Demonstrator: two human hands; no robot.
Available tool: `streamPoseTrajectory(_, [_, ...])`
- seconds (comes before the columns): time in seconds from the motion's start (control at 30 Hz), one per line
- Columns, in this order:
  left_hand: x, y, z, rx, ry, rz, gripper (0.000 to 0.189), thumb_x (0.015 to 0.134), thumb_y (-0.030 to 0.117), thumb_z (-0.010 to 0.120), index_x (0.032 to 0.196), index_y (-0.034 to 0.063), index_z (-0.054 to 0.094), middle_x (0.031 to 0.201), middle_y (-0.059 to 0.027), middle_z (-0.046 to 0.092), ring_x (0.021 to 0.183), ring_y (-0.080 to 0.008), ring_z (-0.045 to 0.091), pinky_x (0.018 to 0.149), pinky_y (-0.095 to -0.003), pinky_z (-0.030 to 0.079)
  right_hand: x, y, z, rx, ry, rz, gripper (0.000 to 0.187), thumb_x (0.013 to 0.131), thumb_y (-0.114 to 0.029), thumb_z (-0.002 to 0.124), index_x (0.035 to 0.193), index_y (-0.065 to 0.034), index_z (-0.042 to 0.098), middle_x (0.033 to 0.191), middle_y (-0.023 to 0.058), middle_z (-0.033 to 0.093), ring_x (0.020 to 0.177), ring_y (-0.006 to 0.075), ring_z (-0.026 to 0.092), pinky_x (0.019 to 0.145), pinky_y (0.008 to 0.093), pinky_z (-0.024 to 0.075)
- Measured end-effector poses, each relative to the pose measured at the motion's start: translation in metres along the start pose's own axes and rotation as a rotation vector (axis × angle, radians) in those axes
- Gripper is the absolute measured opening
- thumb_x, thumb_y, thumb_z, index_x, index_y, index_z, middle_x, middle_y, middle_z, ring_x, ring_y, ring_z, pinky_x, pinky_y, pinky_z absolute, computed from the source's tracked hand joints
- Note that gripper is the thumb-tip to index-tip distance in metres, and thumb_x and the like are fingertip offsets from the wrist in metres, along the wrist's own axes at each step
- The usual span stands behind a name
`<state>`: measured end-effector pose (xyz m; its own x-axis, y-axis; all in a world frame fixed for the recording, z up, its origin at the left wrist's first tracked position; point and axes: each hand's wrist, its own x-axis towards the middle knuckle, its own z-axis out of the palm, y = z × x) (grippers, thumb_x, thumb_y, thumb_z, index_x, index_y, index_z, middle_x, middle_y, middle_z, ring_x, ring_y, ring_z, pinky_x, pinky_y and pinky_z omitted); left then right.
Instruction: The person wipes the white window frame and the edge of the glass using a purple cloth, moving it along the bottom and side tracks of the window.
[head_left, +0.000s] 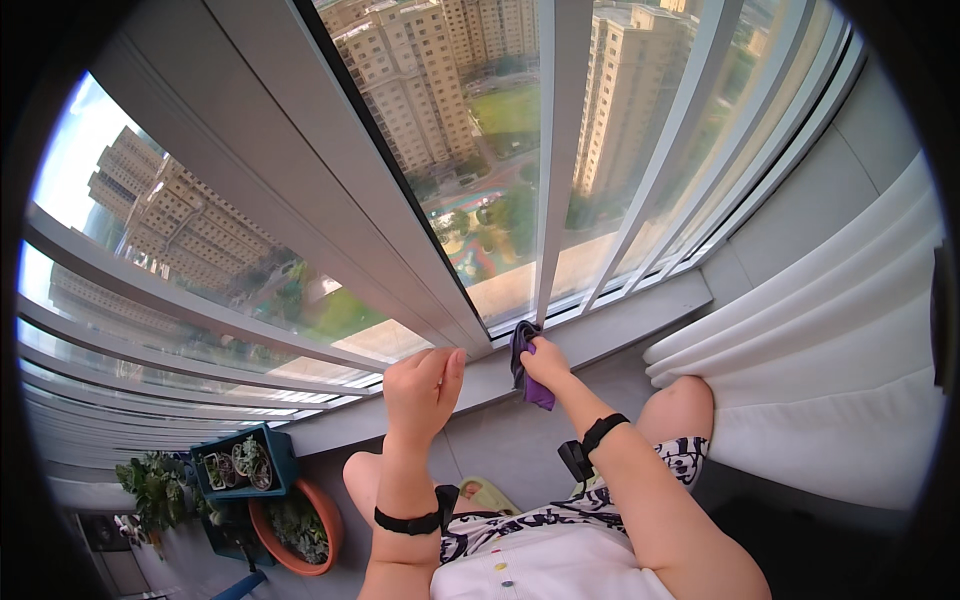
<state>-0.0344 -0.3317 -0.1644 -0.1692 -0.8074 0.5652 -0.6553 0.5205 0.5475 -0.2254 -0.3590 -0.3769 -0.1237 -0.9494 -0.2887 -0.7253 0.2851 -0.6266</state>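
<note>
My right hand (546, 361) is closed around a bunched dark grey and purple cloth (538, 394) beside the foot of a white window bar (551, 187). The cloth lies against the bottom of the window frame, just above the sill (630, 315). My left hand (424, 386) is raised in front of the corner post of the window, its fingers curled and no object visible in it. Black straps sit around both forearms.
Potted succulents stand in a teal planter (281, 457) and a round terracotta pot (335, 525) at lower left, near a leafy plant (154, 480). A white curtain (810, 360) hangs at right. My knees are close to the sill.
</note>
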Motion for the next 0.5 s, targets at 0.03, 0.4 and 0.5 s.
streamPoseTrajectory(0.03, [-0.001,0.001,0.002,0.008,-0.016,-0.006,0.014,0.082,0.011,0.064,0.07,0.0041,0.062,0.054,-0.0077,0.053,0.044,-0.0243,0.05,0.043,-0.0327,0.038,-0.005,0.01,-0.005,0.247,-0.004,0.103,0.029,0.076,-0.018,0.055,0.097,0.0012,0.058,0.098,0.0244,0.062,0.094,0.0406,0.058,0.082,0.0447,0.0463])
streamPoseTrajectory(0.4, [-0.008,0.003,0.02,0.008,-0.107,-0.043,0.014,0.082,0.01,0.064,0.072,0.0,0.063,0.059,-0.0125,0.058,0.047,-0.0278,0.053,0.044,-0.0332,0.039,-0.015,-0.017,0.045,-0.322,0.064,-0.303,0.056,0.077,-0.016,0.057,0.131,-0.006,0.045,0.09,0.0177,0.056,0.083,0.0348,0.058,0.071,0.0446,0.0505])
streamPoseTrajectory(0.5, [-0.01,0.003,0.021,0.027,-0.11,-0.028,0.014,0.082,0.01,0.064,0.072,0.0,0.063,0.059,-0.0124,0.057,0.047,-0.0275,0.053,0.044,-0.0336,0.039,0.0,-0.017,0.059,-0.51,-0.069,-0.243,0.054,0.08,-0.014,0.056,0.132,-0.0086,0.043,0.094,0.0177,0.057,0.087,0.0327,0.059,0.073,0.0421,0.0511])
